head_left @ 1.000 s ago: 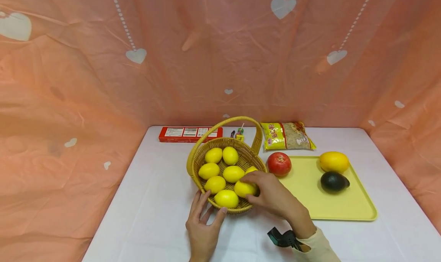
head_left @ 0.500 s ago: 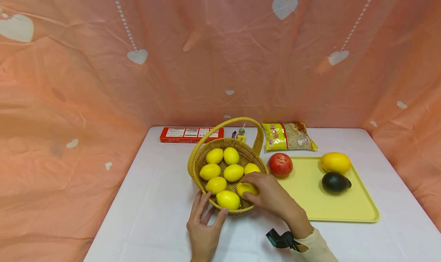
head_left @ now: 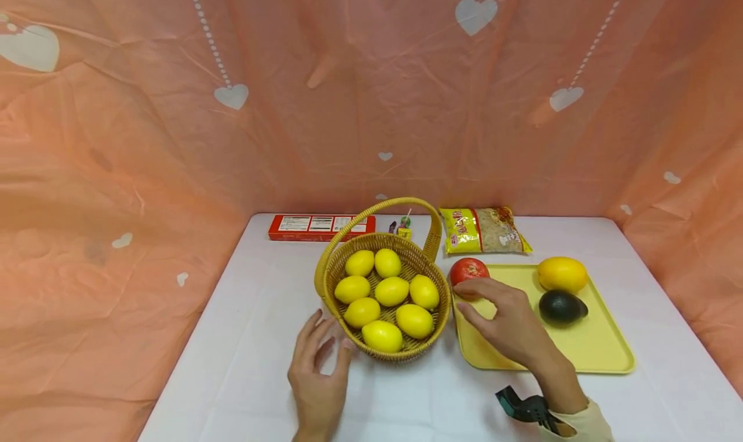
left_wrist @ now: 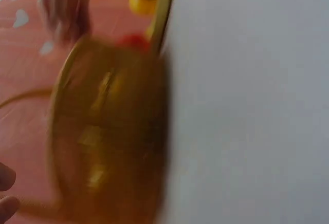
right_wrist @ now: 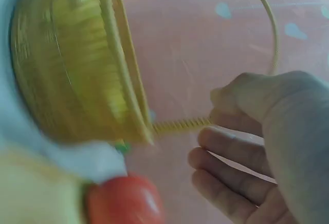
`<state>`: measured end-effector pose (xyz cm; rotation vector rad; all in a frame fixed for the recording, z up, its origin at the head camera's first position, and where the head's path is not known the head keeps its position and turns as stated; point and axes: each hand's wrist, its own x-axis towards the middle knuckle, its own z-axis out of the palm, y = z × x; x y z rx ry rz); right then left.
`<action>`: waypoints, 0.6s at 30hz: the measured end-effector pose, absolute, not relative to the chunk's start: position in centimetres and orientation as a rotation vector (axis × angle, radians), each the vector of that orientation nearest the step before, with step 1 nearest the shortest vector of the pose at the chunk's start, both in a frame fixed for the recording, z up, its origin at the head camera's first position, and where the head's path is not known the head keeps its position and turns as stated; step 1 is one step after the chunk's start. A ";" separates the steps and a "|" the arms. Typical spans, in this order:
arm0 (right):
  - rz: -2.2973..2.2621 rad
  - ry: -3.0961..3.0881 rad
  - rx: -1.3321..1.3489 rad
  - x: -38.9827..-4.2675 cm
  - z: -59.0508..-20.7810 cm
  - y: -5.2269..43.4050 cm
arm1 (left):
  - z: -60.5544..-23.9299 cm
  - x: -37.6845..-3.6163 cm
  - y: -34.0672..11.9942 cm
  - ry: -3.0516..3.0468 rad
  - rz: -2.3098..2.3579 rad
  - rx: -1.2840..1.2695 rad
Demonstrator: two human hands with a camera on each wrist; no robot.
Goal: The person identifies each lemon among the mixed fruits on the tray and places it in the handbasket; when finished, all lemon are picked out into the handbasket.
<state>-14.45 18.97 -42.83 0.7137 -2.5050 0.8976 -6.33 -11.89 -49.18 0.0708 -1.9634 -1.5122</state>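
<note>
The woven basket (head_left: 384, 281) stands on the white table (head_left: 244, 339) just beyond the left hand (head_left: 316, 371) and just to the left of the right hand (head_left: 507, 322). Seven yellow lemons (head_left: 391, 291) lie in it, and its arched handle (head_left: 383, 213) rises over the far side. The left hand rests on the table with its fingers loosely spread and straight; its fingertips reach to the near left rim of the basket, and whether they touch the weave cannot be told. It holds nothing. In the left wrist view the basket (left_wrist: 110, 142) is a brown blur against the table.

The right hand hovers, palm down, over the near left corner of the yellow tray (head_left: 586, 351), fingers relaxed and slightly parted, gripping nothing. Its fingertips point toward the basket's right rim and lie just beside the red tomato (head_left: 467, 269), which sits at the tray's far left corner, just beyond the fingers. The right wrist view shows the same hand (right_wrist: 267, 142) with its fingers gently bent and empty, the tomato (right_wrist: 126, 201) just below them and the basket (right_wrist: 72, 64) further off.

To the right of the right hand, on the tray, lie a dark avocado (head_left: 562, 306) and, beyond it, a yellow-orange mango (head_left: 562, 273). Further beyond the hands, against the pink heart-printed backdrop (head_left: 371, 93), are a yellow snack bag (head_left: 484, 230), a flat red box (head_left: 320, 226) and some small colourful items (head_left: 402, 225) behind the basket.
</note>
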 end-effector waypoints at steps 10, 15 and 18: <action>0.646 -2.221 0.654 -16.3 -35.4 25.6 | -35.5 -12.4 -22.5 -1.717 -0.824 -0.179; 0.515 -2.109 0.574 -17.2 -30.3 26.6 | -27.5 -14.1 -23.9 -1.637 -0.632 -0.248; 0.478 -2.030 0.531 -17.5 -28.0 26.4 | -24.7 -14.7 -24.3 -1.642 -0.535 -0.297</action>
